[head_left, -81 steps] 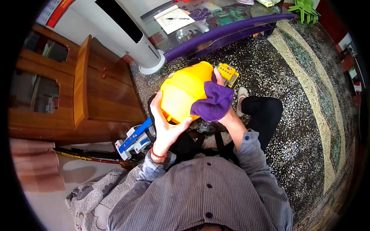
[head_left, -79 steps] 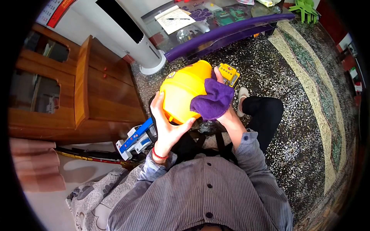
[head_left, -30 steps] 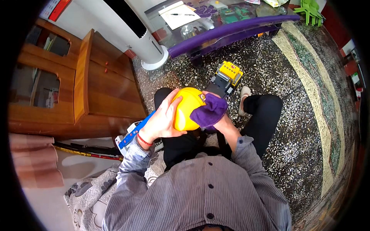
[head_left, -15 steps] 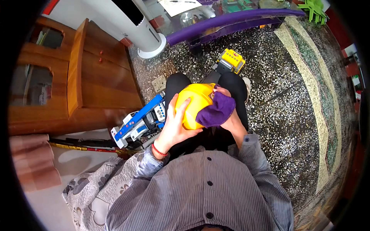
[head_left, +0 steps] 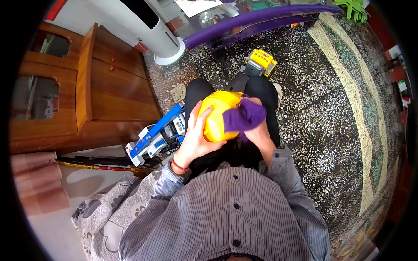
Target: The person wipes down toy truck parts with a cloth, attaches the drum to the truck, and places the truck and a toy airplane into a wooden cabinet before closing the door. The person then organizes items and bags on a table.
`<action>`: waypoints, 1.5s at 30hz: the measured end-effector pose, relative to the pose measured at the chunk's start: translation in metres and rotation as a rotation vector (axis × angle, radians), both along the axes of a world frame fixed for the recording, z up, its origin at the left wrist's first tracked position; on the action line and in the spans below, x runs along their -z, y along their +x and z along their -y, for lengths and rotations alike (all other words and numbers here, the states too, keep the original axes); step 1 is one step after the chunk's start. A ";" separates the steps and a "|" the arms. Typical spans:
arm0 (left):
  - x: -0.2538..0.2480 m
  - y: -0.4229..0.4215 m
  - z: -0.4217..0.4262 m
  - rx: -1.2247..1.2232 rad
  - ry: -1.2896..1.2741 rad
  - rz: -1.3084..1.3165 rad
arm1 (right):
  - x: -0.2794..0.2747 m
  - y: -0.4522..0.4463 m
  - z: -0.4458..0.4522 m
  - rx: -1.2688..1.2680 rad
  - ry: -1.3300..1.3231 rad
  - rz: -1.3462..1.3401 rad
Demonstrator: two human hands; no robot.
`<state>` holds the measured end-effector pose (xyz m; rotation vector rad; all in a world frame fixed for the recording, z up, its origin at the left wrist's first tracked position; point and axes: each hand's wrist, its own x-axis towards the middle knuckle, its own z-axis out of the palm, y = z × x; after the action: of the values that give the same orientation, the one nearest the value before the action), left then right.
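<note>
The yellow object (head_left: 217,115) sits inside the left hand's (head_left: 197,135) curled grip, its right side against purple cloth (head_left: 244,115).

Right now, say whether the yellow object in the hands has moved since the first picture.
Yes: the yellow object is now farther from the purple-edged table.

right hand (head_left: 260,132) partly behind cloth (head_left: 244,115), paper (head_left: 197,6) cut off above

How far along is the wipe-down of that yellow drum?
Looks done: the yellow toy drum is off the yellow-cabbed toy truck. In hand: left hand steadies it, right hand holds the purple cloth against it. Remaining: probably the cloth-covered part, then perhaps refitting; cleanliness can't be judged.
</note>
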<state>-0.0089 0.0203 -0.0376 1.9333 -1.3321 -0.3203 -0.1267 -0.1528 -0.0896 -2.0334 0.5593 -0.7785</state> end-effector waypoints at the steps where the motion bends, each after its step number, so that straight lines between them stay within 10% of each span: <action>1: 0.000 -0.001 0.000 0.001 0.009 0.011 | 0.005 0.004 0.003 0.034 0.135 -0.034; 4: -0.005 0.000 -0.001 0.006 0.007 0.002 | 0.018 0.009 0.027 0.156 0.290 -0.017; 8: -0.001 0.004 -0.003 -0.011 -0.020 -0.107 | 0.005 -0.007 0.052 0.111 1.143 0.302; 14: 0.006 -0.010 0.001 -0.023 -0.038 -0.010 | -0.053 0.007 -0.001 -0.185 -0.451 0.068; 21: 0.012 -0.022 0.005 -0.060 -0.029 0.132 | -0.019 0.052 0.045 -0.077 0.225 -0.365; 28: 0.013 -0.023 -0.004 -0.037 -0.044 0.110 | -0.042 0.010 -0.001 -0.145 -0.368 0.019; 32: 0.017 -0.024 -0.002 -0.027 -0.066 0.110 | -0.033 0.027 0.018 -0.065 0.098 0.003; 45: -0.046 0.021 -0.003 0.247 0.059 0.110 | -0.048 0.004 0.011 -0.079 0.232 0.141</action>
<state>0.0117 0.0228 0.0084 1.8584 -1.6550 -0.3815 -0.1227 -0.1640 -0.0414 -1.7624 0.4630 -0.7658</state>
